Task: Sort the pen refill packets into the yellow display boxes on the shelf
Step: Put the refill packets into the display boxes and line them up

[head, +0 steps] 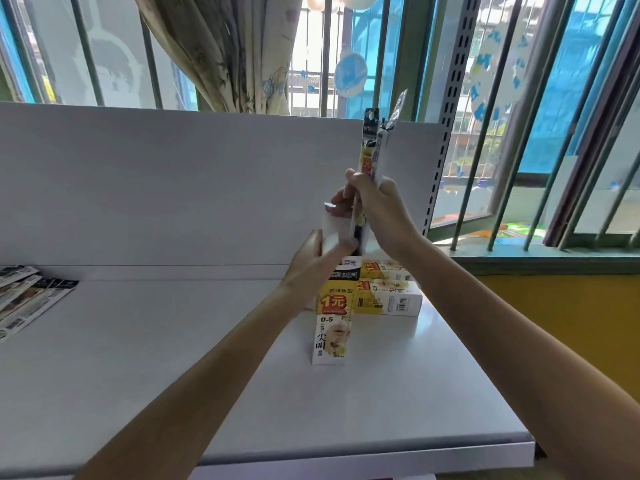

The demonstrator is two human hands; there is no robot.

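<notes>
A yellow and white display box (335, 308) stands upright on the white shelf (138, 358), and my left hand (317, 261) grips its raised white flap at the top. My right hand (375, 209) holds a few long narrow refill packets (372, 147) upright, their lower ends going down into the box's open top. Behind this box, two more yellow boxes (391, 296) lie stacked on their sides. Several loose refill packets (27, 296) lie fanned out at the shelf's far left.
A white back panel (173, 185) rises behind the shelf. A perforated metal upright (450, 133) stands at the panel's right end. The shelf's right edge (485, 358) drops off toward a yellow wall and a barred window. A curtain hangs above the panel.
</notes>
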